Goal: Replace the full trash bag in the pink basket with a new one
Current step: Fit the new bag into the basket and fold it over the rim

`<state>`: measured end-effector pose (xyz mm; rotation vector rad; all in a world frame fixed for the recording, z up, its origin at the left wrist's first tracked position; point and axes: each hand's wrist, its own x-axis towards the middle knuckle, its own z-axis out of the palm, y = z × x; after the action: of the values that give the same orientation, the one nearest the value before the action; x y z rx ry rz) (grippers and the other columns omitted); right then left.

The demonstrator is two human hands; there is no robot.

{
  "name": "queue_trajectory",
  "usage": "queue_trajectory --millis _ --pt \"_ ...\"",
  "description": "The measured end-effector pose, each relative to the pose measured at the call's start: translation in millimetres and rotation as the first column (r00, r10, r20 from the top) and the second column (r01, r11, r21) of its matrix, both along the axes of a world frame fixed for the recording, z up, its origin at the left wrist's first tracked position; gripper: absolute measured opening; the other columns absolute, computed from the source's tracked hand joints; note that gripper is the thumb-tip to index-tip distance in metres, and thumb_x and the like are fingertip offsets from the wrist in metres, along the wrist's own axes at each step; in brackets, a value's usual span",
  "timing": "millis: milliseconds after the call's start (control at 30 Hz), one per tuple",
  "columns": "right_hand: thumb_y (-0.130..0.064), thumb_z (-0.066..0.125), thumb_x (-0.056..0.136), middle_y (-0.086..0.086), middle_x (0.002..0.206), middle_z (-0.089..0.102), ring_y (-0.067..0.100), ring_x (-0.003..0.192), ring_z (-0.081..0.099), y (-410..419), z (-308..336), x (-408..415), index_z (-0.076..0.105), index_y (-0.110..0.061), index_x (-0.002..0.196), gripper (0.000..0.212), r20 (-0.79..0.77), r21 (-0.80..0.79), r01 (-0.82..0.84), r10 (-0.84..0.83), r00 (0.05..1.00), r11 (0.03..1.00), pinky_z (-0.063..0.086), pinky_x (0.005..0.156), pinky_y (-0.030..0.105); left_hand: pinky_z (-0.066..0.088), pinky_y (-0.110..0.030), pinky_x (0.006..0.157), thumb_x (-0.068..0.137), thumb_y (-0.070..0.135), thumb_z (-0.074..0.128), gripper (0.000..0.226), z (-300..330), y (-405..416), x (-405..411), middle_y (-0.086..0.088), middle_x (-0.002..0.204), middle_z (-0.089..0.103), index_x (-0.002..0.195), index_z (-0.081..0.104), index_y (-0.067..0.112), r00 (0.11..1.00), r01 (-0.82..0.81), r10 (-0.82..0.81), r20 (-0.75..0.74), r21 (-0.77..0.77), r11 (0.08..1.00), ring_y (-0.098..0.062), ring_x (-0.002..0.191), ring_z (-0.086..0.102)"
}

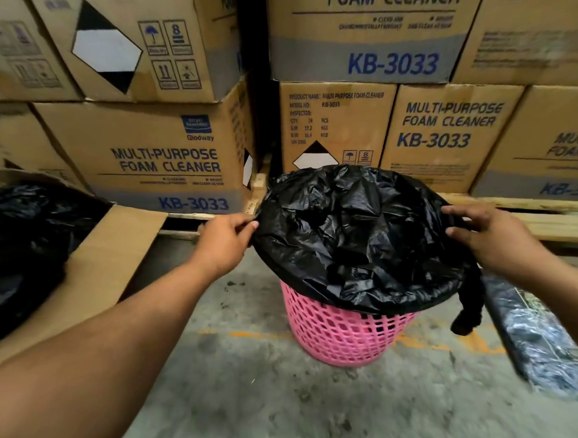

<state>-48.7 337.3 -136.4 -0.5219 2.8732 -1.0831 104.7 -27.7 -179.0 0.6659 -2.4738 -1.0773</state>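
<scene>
Forearms fill the lower left and right of the head view, reaching up toward mid-frame. At centre left, the left hand (227,243) pinches the bag's (354,235) edge between thumb and curled fingers. At centre right, the right hand (495,239) rests on the opposite edge with fingers spread and fairly straight; it presses the plastic and does not clamp it.

That black bag is stretched over the mouth of the basket (342,332), which stands on the concrete floor (256,402) at centre frame. Its folded hem covers the rim all the way round, and a twisted tail of plastic hangs down at the right side. Whether this is the full bag or the fresh one cannot be told; the crumpled middle looks slack, so I judge it a liner being seated.

To do this well, both hands should draw the hem down evenly on opposite sides, so that the rim stays covered, then push the loose centre down into the basket.

Cartons (166,164) are stacked behind across the upper frame. At left, an open box (94,257) holds more black plastic.
</scene>
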Motion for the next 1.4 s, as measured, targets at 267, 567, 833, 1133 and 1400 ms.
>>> queue_trajectory --millis 267,567,833,1133,1400 --pt "-0.028 0.062 0.092 0.003 0.123 0.063 0.022 0.120 0.056 -4 14 1 0.062 -0.031 0.125 0.033 -0.013 -0.008 0.016 -0.017 1.000 1.000 0.046 0.097 0.040 0.032 -0.017 0.094 0.101 0.025 0.046 0.031 60 20 -25 -0.005 0.125 0.059 0.124 0.062 0.011 0.937 0.059 -0.177 -0.300 -0.366 0.929 -0.013 0.116 0.051" --pt "-0.048 0.054 0.093 0.002 0.137 0.052 0.019 0.124 0.050 -24 6 -14 0.050 -0.030 0.138 0.049 0.182 -0.056 0.018 -0.008 0.983 0.998 0.038 0.103 0.033 0.033 -0.029 0.097 0.094 0.063 0.041 0.062 43 23 -76 0.004 0.136 0.049 0.146 0.039 0.029 0.942 0.219 -0.275 0.192 0.271 0.937 -0.017 0.122 0.047" --pt "-0.083 0.047 0.074 -0.013 0.137 0.054 0.012 0.126 0.050 -15 -4 -30 0.062 -0.035 0.122 0.070 0.507 -0.299 0.103 0.066 0.860 0.949 0.028 0.114 0.038 0.036 -0.047 0.109 0.066 0.095 0.034 0.092 25 -3 -74 0.006 0.131 0.061 0.131 0.056 0.034 0.912 0.071 -0.285 0.295 0.571 0.818 -0.023 0.124 0.055" --pt "-0.079 0.033 0.083 -0.002 0.137 0.057 0.018 0.125 0.051 -52 26 -70 0.059 -0.024 0.132 0.078 0.255 -0.178 -0.028 0.073 0.964 0.984 0.033 0.112 0.044 0.027 -0.030 0.104 0.101 0.053 0.027 0.057 73 38 -131 -0.005 0.152 0.041 0.147 0.041 0.022 0.891 0.428 -0.371 0.261 -0.212 0.878 -0.023 0.139 0.037" --pt "-0.085 0.043 0.070 -0.001 0.146 0.049 0.024 0.132 0.047 -60 -3 -98 0.050 -0.020 0.140 0.095 0.416 -0.206 0.066 0.026 0.909 0.976 0.031 0.115 0.046 0.026 -0.041 0.114 0.090 0.074 0.027 0.067 49 16 -162 0.001 0.151 0.043 0.141 0.043 0.033 0.851 0.379 -0.352 0.389 0.007 0.925 -0.023 0.137 0.040"
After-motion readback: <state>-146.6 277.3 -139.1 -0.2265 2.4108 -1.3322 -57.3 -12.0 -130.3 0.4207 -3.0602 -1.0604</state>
